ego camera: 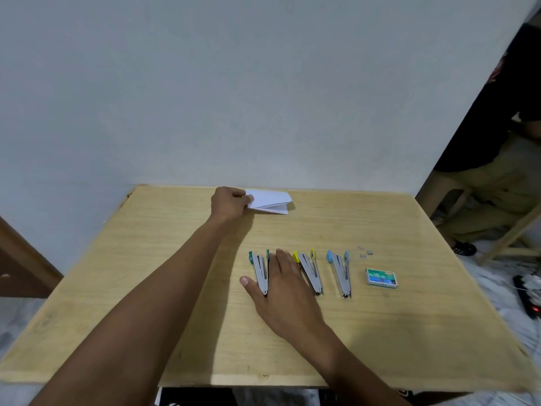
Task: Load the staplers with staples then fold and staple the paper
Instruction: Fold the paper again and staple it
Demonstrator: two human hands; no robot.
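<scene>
Loosely spread and flat on the tabletop [146,288], right hand [282,291]: grip apart, clamped on nothing. Straddling the teal stapler [260,273], thumb out on its left, straight fingers [279,260] filling the gap toward the yellow stapler [310,272], taken as the marker for all else. Teal one just left of that marker, blue stapler [339,272] just right of it, all three side by side and apart. Each splayed into a narrow V, hinge at the near end, coloured tips at the far end, long axis running away from the body and leaning a little leftward. So, by the look of it, no reach needed: only a curl of thumb and fingers across the teal one's narrow width, its hinge end sitting right at the crook of the thumb. Well beyond the yellow stapler and to its left, at the far rim, left hand [231,205], grip pinched together on the left end of the folded paper [270,202]. Plainly the nearer hand for the paper; right hand nearer for every stapler. Further right of the yellow stapler, past the blue one, staple box [382,278], flat and seemingly closed, contents unseen. Also right of the yellow stapler, level with its coloured tips, a few loose staples [366,254]. Cannot tell whether any stapler's channel holds staples.
</scene>
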